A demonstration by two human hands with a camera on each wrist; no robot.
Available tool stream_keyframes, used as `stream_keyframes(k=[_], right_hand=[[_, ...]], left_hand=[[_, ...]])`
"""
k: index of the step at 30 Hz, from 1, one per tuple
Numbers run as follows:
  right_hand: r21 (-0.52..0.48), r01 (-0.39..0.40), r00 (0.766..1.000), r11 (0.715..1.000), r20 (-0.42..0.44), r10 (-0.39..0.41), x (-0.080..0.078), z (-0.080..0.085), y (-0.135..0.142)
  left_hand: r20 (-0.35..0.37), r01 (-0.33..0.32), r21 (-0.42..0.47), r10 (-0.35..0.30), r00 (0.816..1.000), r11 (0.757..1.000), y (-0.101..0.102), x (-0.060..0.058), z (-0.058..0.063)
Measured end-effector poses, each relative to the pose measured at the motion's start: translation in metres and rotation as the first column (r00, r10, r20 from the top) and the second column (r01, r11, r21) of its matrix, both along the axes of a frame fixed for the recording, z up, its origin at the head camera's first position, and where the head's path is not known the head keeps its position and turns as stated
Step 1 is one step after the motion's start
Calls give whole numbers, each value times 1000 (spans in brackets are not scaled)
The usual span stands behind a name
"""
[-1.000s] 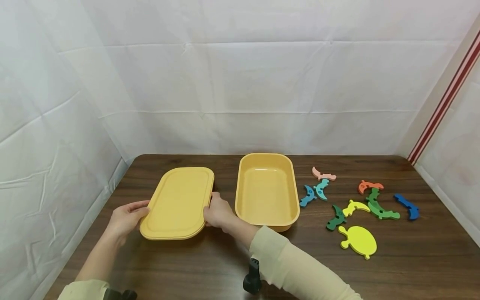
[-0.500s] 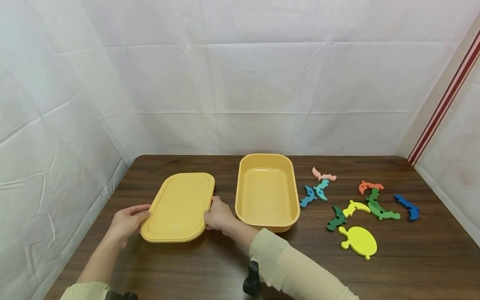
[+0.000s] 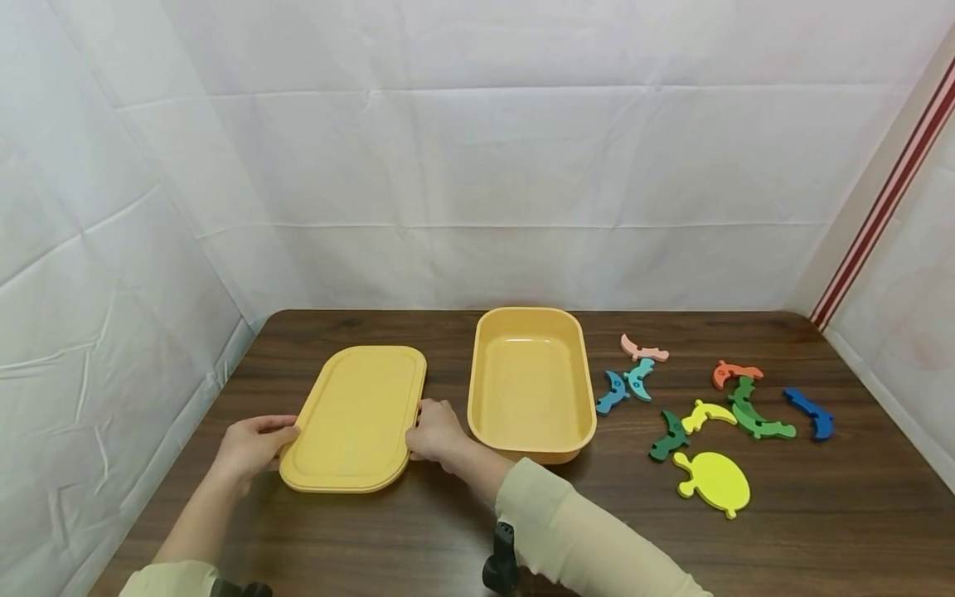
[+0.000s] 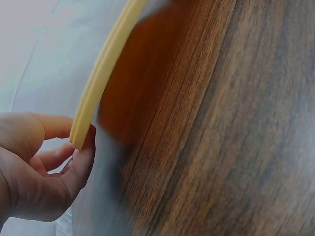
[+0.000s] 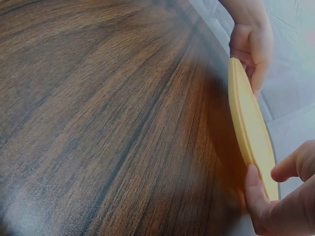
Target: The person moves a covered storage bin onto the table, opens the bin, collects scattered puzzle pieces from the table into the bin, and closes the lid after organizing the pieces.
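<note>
A flat yellow lid (image 3: pixel 356 419) with rounded corners lies between both hands, left of the yellow bin, close over the brown table. My left hand (image 3: pixel 254 448) pinches its left edge; in the left wrist view, thumb and fingers of the left hand (image 4: pixel 44 167) sit on either side of the rim. On the opposite edge, my right hand (image 3: pixel 438 433) grips the lid. The right wrist view has the right hand (image 5: pixel 288 196) with thumb and fingers astride the lid's edge (image 5: pixel 251 128), the left hand (image 5: pixel 251 46) at its far end.
An open yellow bin (image 3: pixel 533 435) stands right of the right hand. Farther right lie several coloured animal-shaped pieces, among them a yellow turtle shape (image 3: pixel 719 481), a green piece (image 3: pixel 757 410) and a blue piece (image 3: pixel 811 413). White sheeting (image 3: pixel 477 199) rises behind the wooden table (image 3: pixel 462 531).
The lid has come down toward the table and slightly nearer the person, its near edge lower in the head view. Both hands keep hold of it. The bin and coloured pieces have stayed put.
</note>
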State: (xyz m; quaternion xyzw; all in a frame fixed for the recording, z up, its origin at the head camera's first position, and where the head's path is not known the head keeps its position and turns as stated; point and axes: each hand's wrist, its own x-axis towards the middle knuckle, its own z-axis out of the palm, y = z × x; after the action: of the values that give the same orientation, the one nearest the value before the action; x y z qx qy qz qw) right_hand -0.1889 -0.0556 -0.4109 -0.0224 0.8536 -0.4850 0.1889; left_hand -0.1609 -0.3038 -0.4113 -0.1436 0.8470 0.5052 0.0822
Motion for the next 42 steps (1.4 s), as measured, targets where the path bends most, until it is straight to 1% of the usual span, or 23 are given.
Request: stream_keyframes(k=[6,10,12,14,17,26,29,31,35,39,42], right_hand=[[9,-17,1000,1000,18,17,1,-1,0],[11,-21,999,1000,26,21,2,-2,0],[13,-22,1000,1000,22,22,2,-3,0],[10,-25,999,1000,25,24,3,-3,0],[0,-29,999,1000,25,29,3,-4,0],[-21,-39,999,999,13,39,4,-5,1],[-19,-50,999,999,4,50,5,-4,1],[-18,-60,998,998,-6,60,6,-4,2],[-16,-82,996,996,-28,82,7,-5,3],[60,-108,988,992,-108,114,7,-5,5],[152,-127,967,980,-202,157,8,-3,6]], left_hand=[[-14,5,-60,-5,1000,998,1,-1,-1],[-32,5,-167,-11,999,986,2,-1,-1],[-50,8,-250,-21,999,968,3,-1,0],[-62,12,-325,-35,997,946,4,-1,1],[-77,24,-403,-60,995,915,5,0,2],[-52,62,-491,-100,994,869,6,-1,3],[-57,65,-513,-110,992,856,7,-1,2],[-59,65,-521,-112,992,851,6,-1,1],[-56,65,-521,-110,992,851,6,-1,1],[-59,66,-520,-113,992,852,6,-1,1],[-74,63,-527,-119,990,848,6,-1,1]])
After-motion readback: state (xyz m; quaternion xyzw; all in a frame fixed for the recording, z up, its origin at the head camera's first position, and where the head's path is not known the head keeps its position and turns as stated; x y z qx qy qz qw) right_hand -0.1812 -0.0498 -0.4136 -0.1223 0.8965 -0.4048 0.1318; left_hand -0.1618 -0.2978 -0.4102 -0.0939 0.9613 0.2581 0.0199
